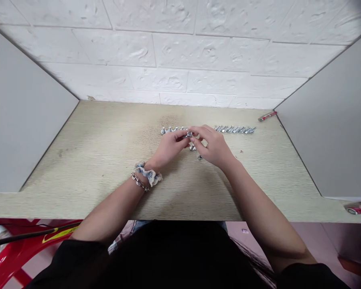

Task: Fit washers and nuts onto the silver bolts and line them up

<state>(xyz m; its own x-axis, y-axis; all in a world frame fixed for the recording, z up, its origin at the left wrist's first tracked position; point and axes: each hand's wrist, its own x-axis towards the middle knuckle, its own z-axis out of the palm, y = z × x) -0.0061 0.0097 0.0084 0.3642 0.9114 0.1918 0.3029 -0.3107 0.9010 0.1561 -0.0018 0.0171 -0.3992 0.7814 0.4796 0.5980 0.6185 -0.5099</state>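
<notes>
My left hand point(173, 145) and my right hand point(210, 143) meet over the middle of the table. Between their fingertips is a shiny hex bolt point(189, 134), its hexagonal head turned up toward me; both hands pinch it. The rest of the bolt is hidden by fingers. Just behind my left hand, several bolts point(170, 129) stand upright in a row, shanks up. Beyond my right hand, several more bolts point(236, 129) lie tilted in a line. Under my right fingers lie small metal pieces, one silvery piece point(193, 147) and another nearer me point(200, 157), partly covered.
The wooden table point(108, 160) ends at a white brick-patterned wall point(171, 52). Grey panels close off the left point(27, 108) and right point(333, 120). One red tube-like item point(267, 116) lies by the right panel, a similar red item point(359, 209) at the front right. A red chair point(33, 257) stands lower left.
</notes>
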